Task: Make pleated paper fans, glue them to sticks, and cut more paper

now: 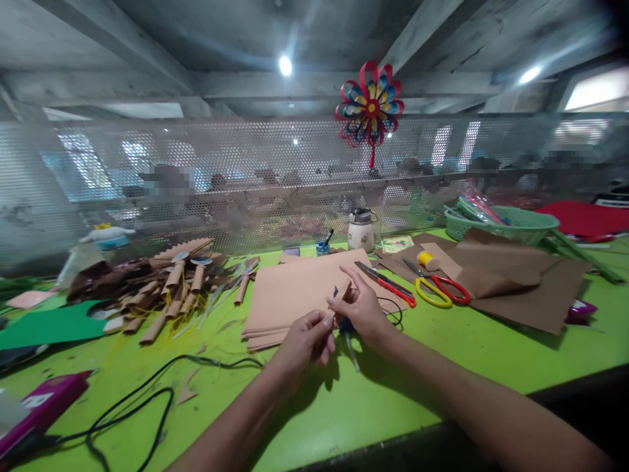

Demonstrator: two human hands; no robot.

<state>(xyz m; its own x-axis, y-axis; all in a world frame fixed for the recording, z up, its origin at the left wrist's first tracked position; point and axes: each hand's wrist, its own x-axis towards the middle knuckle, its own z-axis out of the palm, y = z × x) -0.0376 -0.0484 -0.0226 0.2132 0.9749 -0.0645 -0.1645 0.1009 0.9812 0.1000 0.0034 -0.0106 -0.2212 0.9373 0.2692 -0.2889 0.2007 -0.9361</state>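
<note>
Near the middle of the green table (393, 406), my left hand (310, 335) and my right hand (361, 305) meet around a small brown paper piece (345, 288). Fingers of both hands are closed on it; its lower part is hidden by them. A dark scrap shows beside the right fingertips. Behind the hands lies a stack of tan paper sheets (289, 288). Under the right hand is a blue tool with a pale tip (352, 351), partly covered. Right of the hands lie red-handled scissors (393, 286).
Scissors with yellow and red handles (442, 292), a yellow spool (428, 261) and brown paper (531, 282) lie right. Paper tubes (173, 275) pile up left. A black cable (170, 367) crosses the left front. A jar (361, 233) and green basket (525, 221) stand behind.
</note>
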